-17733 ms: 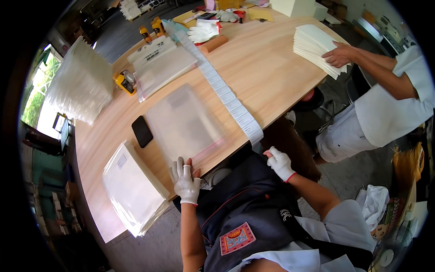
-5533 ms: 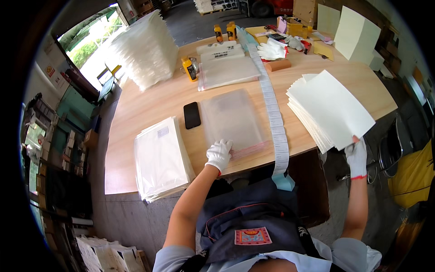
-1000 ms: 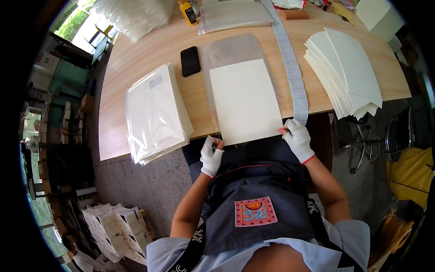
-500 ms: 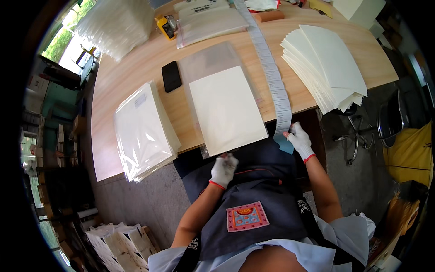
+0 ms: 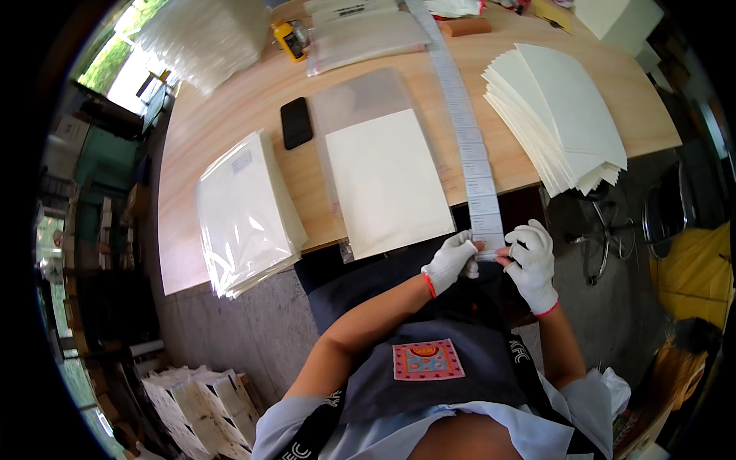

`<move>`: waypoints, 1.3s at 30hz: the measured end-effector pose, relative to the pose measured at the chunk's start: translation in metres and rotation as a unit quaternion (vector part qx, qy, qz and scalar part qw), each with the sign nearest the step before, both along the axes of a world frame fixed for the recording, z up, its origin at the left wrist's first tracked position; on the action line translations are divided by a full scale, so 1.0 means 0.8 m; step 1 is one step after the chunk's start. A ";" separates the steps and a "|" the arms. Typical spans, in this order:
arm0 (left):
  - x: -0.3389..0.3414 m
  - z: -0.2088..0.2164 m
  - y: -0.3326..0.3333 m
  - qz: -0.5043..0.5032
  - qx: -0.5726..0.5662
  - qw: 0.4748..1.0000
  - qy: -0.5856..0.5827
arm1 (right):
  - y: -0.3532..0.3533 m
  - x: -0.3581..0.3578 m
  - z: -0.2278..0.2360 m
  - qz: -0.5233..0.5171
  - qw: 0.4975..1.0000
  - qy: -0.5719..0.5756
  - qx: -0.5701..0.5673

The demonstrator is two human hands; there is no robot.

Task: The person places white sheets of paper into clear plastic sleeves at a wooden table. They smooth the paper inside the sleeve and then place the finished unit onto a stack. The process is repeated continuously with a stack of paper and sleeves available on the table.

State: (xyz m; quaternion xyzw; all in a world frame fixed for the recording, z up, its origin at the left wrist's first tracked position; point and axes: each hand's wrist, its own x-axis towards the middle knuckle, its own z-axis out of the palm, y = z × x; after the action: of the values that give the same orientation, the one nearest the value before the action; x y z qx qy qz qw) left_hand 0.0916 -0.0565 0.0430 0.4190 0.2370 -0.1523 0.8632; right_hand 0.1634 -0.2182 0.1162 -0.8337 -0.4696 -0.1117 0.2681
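Observation:
My left hand and my right hand, in white knit gloves with red cuffs and bare fingertips, meet at the near end of a long strip of printed labels. Fingers of both pinch that end, one hand on each side, just past the table's front edge. Left of the strip, a cream sheet lies on a clear plastic bag; whether it is partly inside I cannot tell. A pile of bagged sheets sits farther left, its top one bearing a label. Fanned cream sheets lie to the right.
A black phone rests between the bagged pile and the bag. Toward the back are a yellow bottle, more clear bags, a brown roll-shaped object and a large plastic-wrapped bundle. A wheeled chair stands right of the table.
My left hand has moved right and up from below the cream sheet to the strip's end. My right hand has shifted slightly lower. The strip's bluish tail no longer shows below the hands.

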 end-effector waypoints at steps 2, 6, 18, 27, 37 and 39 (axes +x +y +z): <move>0.001 -0.012 0.000 -0.005 0.000 1.000 -0.001 | 0.005 0.003 0.004 0.038 0.999 0.006 0.016; -0.012 -0.020 0.019 0.061 0.065 0.987 0.137 | 0.039 0.005 0.006 0.040 0.981 0.138 0.129; -0.158 -0.042 0.143 0.377 0.093 0.922 -0.005 | 0.217 0.008 -0.086 0.186 0.757 0.622 0.074; -0.240 -0.011 0.123 0.284 0.117 0.950 0.058 | 0.275 0.113 -0.034 0.016 0.879 0.462 -0.119; -0.246 -0.004 0.129 0.275 0.143 0.949 0.054 | 0.290 0.105 -0.057 -0.034 0.963 0.266 0.012; -0.247 0.006 0.130 0.267 0.170 0.948 0.039 | 0.255 0.100 -0.046 0.003 0.951 0.296 0.086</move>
State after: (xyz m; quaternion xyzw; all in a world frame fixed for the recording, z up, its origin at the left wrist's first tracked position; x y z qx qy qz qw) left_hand -0.1056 0.0475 0.0482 0.4746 0.3959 0.1105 0.7783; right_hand 0.2432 -0.0146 0.0796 -0.8020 -0.3599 0.1012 0.4659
